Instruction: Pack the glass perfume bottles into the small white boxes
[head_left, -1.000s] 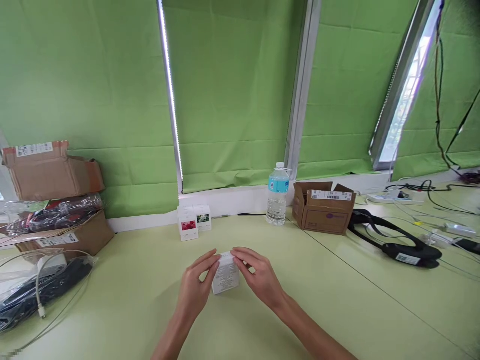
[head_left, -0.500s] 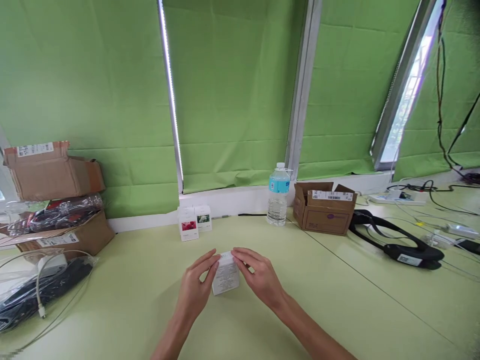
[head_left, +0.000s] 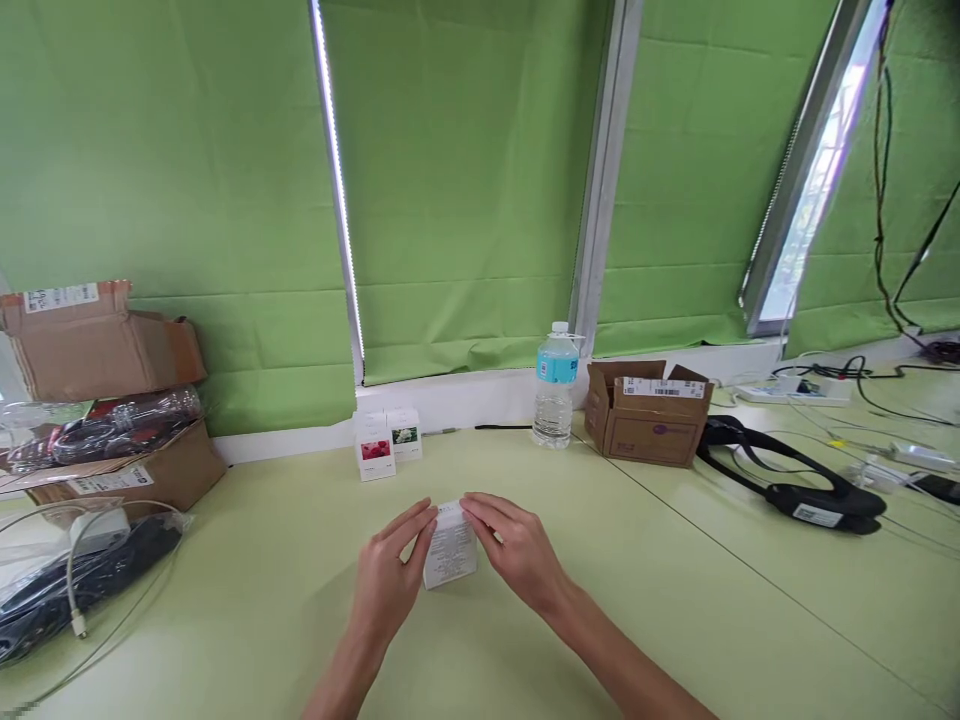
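A small white carton (head_left: 450, 552) with fine print on its near face stands upright on the table in front of me. My left hand (head_left: 391, 570) pinches its top left edge between thumb and fingers. On the opposite side, my right hand (head_left: 519, 550) grips the top right edge in the same way. The far side of the carton is hidden. Beyond my hands, to the left, stand several similar white boxes: one with a red picture (head_left: 376, 452) and one with a white-flower picture (head_left: 406, 438).
At the back stand a water bottle (head_left: 555, 390) and an open cardboard box (head_left: 651, 415). A black headset (head_left: 817, 500) and cables lie to the right. Stacked cardboard boxes (head_left: 112, 350) and a plastic-bagged dark item (head_left: 82, 580) occupy the left of the table (head_left: 247, 600).
The camera view has shifted very slightly. Both hands keep the same hold on the white carton.
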